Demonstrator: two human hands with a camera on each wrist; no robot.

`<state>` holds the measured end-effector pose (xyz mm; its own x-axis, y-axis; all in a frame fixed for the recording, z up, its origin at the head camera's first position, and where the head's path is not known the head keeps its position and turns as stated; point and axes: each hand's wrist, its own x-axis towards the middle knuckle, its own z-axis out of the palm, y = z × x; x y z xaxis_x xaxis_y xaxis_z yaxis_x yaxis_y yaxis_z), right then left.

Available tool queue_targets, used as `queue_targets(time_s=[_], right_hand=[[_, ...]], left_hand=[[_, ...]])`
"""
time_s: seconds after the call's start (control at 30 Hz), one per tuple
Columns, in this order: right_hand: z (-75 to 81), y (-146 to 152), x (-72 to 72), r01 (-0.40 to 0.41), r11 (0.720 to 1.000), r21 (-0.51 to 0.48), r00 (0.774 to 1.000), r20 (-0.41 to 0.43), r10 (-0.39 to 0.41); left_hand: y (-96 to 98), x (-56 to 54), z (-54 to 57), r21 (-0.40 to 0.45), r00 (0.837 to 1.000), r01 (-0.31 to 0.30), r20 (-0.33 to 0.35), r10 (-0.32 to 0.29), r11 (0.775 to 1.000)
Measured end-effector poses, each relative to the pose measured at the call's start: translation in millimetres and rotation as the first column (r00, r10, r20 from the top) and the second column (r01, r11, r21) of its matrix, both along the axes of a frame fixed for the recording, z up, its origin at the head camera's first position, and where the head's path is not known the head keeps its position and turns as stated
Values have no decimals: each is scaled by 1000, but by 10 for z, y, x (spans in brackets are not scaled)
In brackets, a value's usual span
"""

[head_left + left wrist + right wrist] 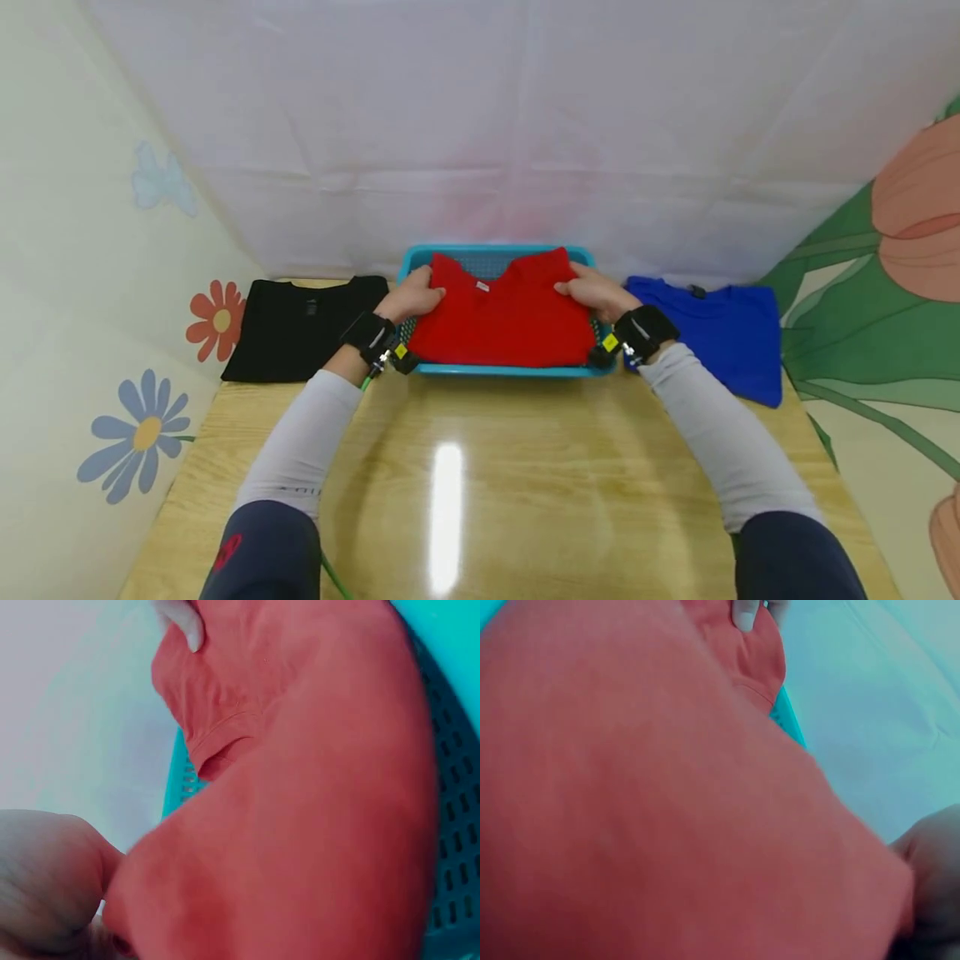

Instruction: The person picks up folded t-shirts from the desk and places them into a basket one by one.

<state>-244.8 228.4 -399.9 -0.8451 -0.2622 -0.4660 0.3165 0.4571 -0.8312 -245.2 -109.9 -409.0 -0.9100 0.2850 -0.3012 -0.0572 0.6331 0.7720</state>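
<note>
A folded red T-shirt [502, 325] with a white neck label lies across a blue plastic basket [510, 371], seen by the head camera. My left hand [414, 296] pinches the shirt's left shoulder, thumb on top. On the opposite shoulder, my right hand [596, 292] holds the cloth the same way. In the left wrist view the red shirt [300, 795] fills the middle, its collar sagging between the hands. The right wrist view shows the shirt [645, 795] close up, with the left hand's fingertips at its far edge.
A folded black T-shirt [300, 333] lies left of the basket, and a folded blue T-shirt [720, 333] lies to its right. All stand on a wooden table [540, 475] against a white sheet [480, 125]. A green cable [333, 575] runs along my left arm.
</note>
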Motion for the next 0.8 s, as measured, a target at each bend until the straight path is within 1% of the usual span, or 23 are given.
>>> queue_targets(time_s=[0.1,0.17,0.3,0.33,0.37,0.43,0.47,0.5,0.53,0.6,0.67,0.7,0.73,0.77,0.8], right_hand=[[-6,-59,7,0,1000,-10,1000,-7,0],[-13,-95,2,-7,1000,-16,1000,-7,6],[-34,-177,-38,-10,1000,5,1000,16,10],[-46,-200,-52,-17,1000,25,1000,13,17],[-64,-222,-71,-21,999,47,1000,15,20],[-97,-254,-97,-23,996,91,999,30,20],[-121,-262,-108,-29,994,108,999,31,26],[-148,-265,-120,-37,991,127,999,28,34],[-179,-264,-134,-45,988,145,999,24,42],[-227,-257,-152,-60,984,166,998,27,56],[-265,-250,-164,-93,970,224,996,25,90],[-285,-251,-176,-108,959,262,994,27,105],[-303,-254,-189,-126,944,304,992,35,121],[-308,-261,-195,-148,924,354,989,44,142],[-314,-268,-203,-171,895,412,985,50,166]], left_hand=[[30,-9,-19,-29,1000,-11,0,11,1000],[34,-11,-44,-28,1000,-25,8,26,999],[40,-3,-64,-17,999,-48,11,48,999],[49,-1,-59,-23,999,-52,12,52,998],[61,-11,-58,-39,998,-53,23,54,998],[99,-50,-68,-114,998,-42,50,48,993],[121,-73,-72,-161,997,-29,69,40,987],[148,-103,-82,-220,996,-10,85,29,975],[176,-136,-94,-281,994,13,105,18,960],[228,-199,-128,-383,991,59,137,-7,922],[277,-236,-148,-463,988,99,152,-31,881],[298,-252,-159,-499,987,115,156,-41,859],[317,-263,-166,-520,985,126,163,-47,845],[331,-266,-168,-542,985,137,162,-56,829],[342,-266,-168,-560,985,145,161,-65,816]])
